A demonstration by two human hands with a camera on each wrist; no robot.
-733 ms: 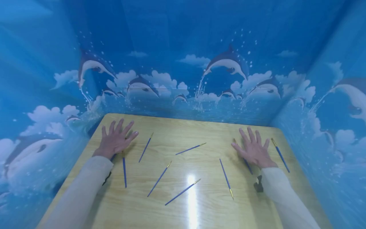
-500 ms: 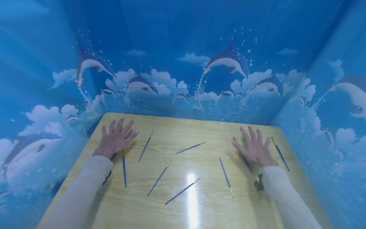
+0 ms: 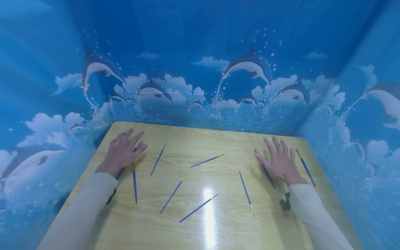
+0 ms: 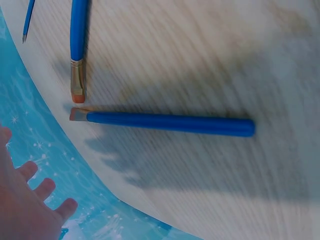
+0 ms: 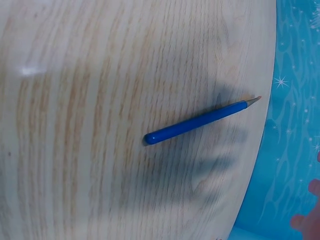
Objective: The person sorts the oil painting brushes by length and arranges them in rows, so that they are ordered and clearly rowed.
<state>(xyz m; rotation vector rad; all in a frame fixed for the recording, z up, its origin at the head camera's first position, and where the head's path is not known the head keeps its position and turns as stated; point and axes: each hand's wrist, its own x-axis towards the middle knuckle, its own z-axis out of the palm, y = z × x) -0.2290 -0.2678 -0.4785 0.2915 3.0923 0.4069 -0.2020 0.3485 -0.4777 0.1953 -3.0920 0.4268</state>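
My left hand [image 3: 121, 152] hovers over the left side of the wooden table, fingers spread and holding nothing. Beneath it lies a blue-handled paintbrush [image 4: 170, 123], partly hidden by the hand in the head view. A second flat paintbrush [image 4: 77, 37] lies close by, its bristles near those of the first. On the right side, my right hand [image 3: 282, 165] is spread above another blue paintbrush [image 5: 197, 122] and grips nothing. One more paintbrush [image 3: 306, 168] lies to the right of that hand. Finger shadows fall on the wood in both wrist views.
Several more paintbrushes lie apart at different angles, including a far one [image 3: 207, 160], a near one [image 3: 199, 208] and one pointing toward me [image 3: 247, 193]. Blue dolphin-print sheeting [image 3: 200, 107] stands around the back and sides of the table [image 3: 175, 236].
My left hand has shifted slightly left and toward me. The right hand has drifted a little to the right. The brushes keep their places on the table; the head view tilts slightly.
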